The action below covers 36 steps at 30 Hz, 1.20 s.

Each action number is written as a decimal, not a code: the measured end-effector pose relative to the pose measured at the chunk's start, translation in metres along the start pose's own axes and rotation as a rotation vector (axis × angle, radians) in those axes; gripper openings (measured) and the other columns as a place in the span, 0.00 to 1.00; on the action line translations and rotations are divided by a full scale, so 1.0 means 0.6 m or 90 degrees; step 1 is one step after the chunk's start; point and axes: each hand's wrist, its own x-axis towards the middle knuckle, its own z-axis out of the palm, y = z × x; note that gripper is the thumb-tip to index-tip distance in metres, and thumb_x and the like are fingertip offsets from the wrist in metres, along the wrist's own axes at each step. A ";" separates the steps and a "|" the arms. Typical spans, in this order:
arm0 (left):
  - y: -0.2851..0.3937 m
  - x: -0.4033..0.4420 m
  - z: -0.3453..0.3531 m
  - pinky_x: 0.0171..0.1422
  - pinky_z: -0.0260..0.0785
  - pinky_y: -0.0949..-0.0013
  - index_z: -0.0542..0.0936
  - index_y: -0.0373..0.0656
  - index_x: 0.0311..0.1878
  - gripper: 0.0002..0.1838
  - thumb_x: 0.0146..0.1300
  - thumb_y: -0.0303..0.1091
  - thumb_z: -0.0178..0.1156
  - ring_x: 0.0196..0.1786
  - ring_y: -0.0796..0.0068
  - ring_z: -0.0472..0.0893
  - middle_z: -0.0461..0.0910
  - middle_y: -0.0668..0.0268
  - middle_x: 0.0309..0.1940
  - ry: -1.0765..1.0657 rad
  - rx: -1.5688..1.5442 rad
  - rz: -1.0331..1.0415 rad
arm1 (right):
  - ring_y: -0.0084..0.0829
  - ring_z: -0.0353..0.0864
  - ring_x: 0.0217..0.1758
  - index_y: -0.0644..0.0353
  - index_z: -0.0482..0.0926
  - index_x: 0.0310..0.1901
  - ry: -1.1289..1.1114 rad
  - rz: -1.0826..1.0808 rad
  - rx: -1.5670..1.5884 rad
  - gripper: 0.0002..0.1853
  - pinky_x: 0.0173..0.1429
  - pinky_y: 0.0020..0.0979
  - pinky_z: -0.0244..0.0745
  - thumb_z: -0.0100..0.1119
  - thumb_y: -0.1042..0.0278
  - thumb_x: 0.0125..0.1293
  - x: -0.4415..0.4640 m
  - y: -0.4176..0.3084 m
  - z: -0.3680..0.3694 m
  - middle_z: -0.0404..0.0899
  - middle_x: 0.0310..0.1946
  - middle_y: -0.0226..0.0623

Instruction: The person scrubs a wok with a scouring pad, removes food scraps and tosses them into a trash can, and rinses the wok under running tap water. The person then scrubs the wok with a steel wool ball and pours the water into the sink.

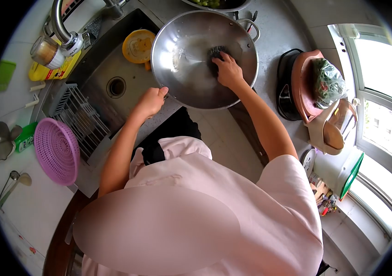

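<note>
A large, shiny steel wok (187,69) tilts between the sink and the counter, its inside facing up and wet-looking. My left hand (152,101) is closed at the wok's near left rim, around what looks like its handle, most of which the fingers hide. Inside the wok, my right hand (229,70) presses a dark scouring pad (218,51) against the right part of the wall. The pad sticks out past the fingertips, and part of it is hidden under the hand. A second loop handle (256,33) shows at the far right rim.
Left of the wok lies the sink (97,76) with a yellow bowl (139,46) and a faucet (67,34). A dish rack (78,108) and purple basket (58,151) stand nearer. On the right are a clay-coloured pot (304,87) and a bagged item (328,83).
</note>
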 end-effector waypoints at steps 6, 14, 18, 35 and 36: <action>0.000 0.003 0.001 0.12 0.53 0.65 0.69 0.40 0.24 0.27 0.76 0.49 0.43 0.08 0.75 0.61 0.63 0.69 0.10 -0.007 -0.009 -0.003 | 0.42 0.74 0.63 0.40 0.81 0.55 -0.141 -0.242 0.204 0.27 0.63 0.38 0.72 0.55 0.78 0.53 -0.083 -0.066 0.013 0.69 0.66 0.35; 0.008 -0.007 0.007 0.15 0.57 0.61 0.70 0.37 0.25 0.27 0.76 0.48 0.42 0.08 0.69 0.63 0.65 0.65 0.11 0.018 0.037 0.017 | 0.61 0.56 0.73 0.48 0.55 0.74 0.213 -0.256 0.423 0.38 0.72 0.42 0.62 0.51 0.79 0.62 0.072 -0.235 0.064 0.47 0.73 0.61; 0.001 -0.002 0.010 0.19 0.60 0.60 0.72 0.36 0.25 0.28 0.76 0.49 0.43 0.10 0.68 0.65 0.67 0.63 0.12 0.030 0.059 0.061 | 0.63 0.49 0.76 0.50 0.54 0.74 0.378 0.007 0.199 0.35 0.73 0.46 0.59 0.49 0.74 0.64 0.174 -0.185 0.058 0.42 0.75 0.62; -0.005 0.003 0.005 0.16 0.60 0.59 0.70 0.35 0.24 0.28 0.76 0.48 0.43 0.08 0.66 0.66 0.66 0.61 0.10 0.003 0.041 0.046 | 0.56 0.54 0.75 0.51 0.58 0.71 -0.069 -0.231 0.392 0.40 0.76 0.48 0.53 0.50 0.82 0.53 -0.009 -0.180 0.081 0.56 0.72 0.54; -0.006 0.002 0.006 0.18 0.60 0.58 0.70 0.34 0.24 0.28 0.76 0.48 0.43 0.09 0.65 0.67 0.67 0.60 0.10 0.009 0.055 0.054 | 0.54 0.56 0.75 0.51 0.58 0.72 0.011 -0.249 0.497 0.41 0.76 0.45 0.53 0.50 0.84 0.53 0.033 -0.194 0.102 0.57 0.71 0.53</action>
